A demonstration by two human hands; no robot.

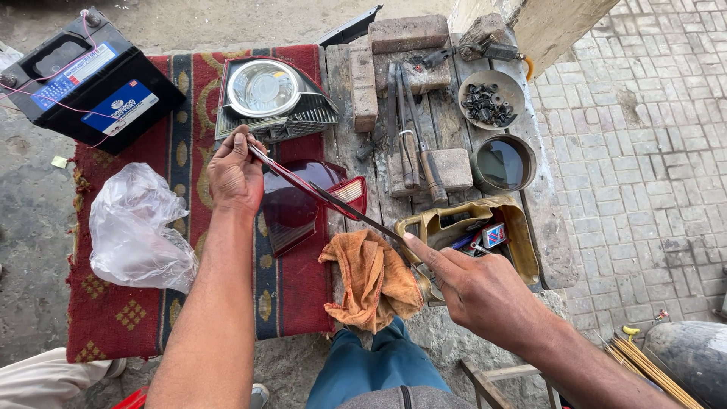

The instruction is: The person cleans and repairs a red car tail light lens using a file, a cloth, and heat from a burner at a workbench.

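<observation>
My left hand (235, 176) grips the far end of a long thin metal blade (333, 200) that slants across a dark red tail-light lens (299, 204). My right hand (473, 284) holds the blade's near end, forefinger stretched along it. The lens lies on a red patterned rug (129, 318), just under the blade. A headlight housing with a round chrome reflector (266, 92) sits behind my left hand. An orange rag (375, 279) lies crumpled between my arms, beside the lens.
A black car battery (83, 79) stands at the far left, with a clear plastic bag (136, 227) in front of it. On the wooden bench (454, 129) lie files, bricks, a dish of bolts (491, 100), a tin of dark liquid (503, 163) and a cut yellow can of small parts (485, 231).
</observation>
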